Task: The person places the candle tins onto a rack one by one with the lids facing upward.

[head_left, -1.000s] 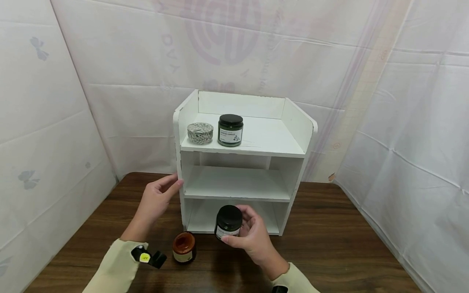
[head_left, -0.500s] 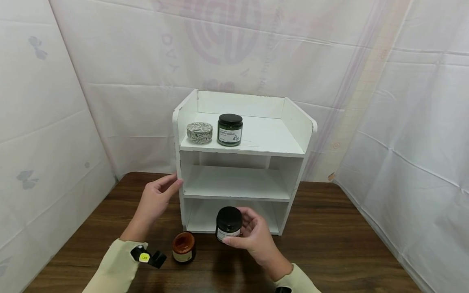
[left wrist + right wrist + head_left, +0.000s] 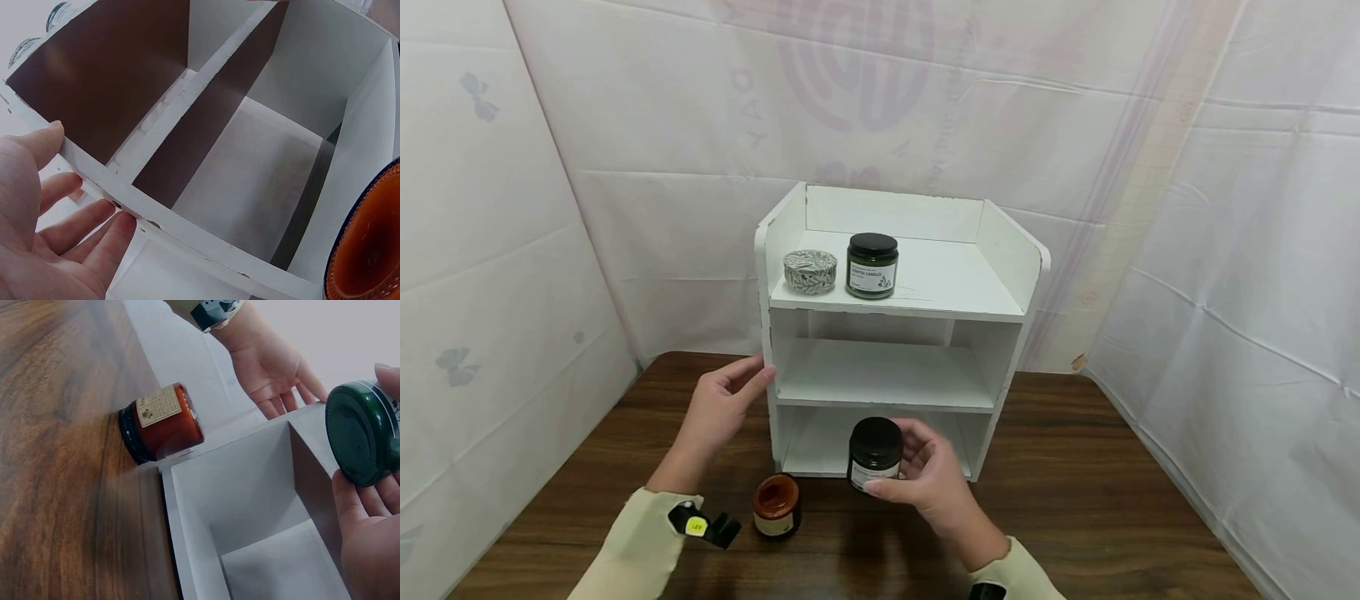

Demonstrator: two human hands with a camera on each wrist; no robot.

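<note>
A dark green candle jar with a black lid and white label is in my right hand, thumb at the front and fingers round its right side. It is held off the table before the bottom shelf; in the right wrist view its green base shows. My left hand touches the left side of the white shelf unit, thumb on the front edge. In the left wrist view its fingers lie fairly straight along the outer side. An amber candle jar with a cream label stands on the table, front left.
On the top shelf sit a leaf-patterned round tin and another green candle jar with a black lid. The wooden table carries the shelf unit. White sheets hang behind and along both sides.
My right hand has shifted slightly right and up with the green candle jar. The left hand stays at the shelf unit's side, and the amber jar has not moved.
</note>
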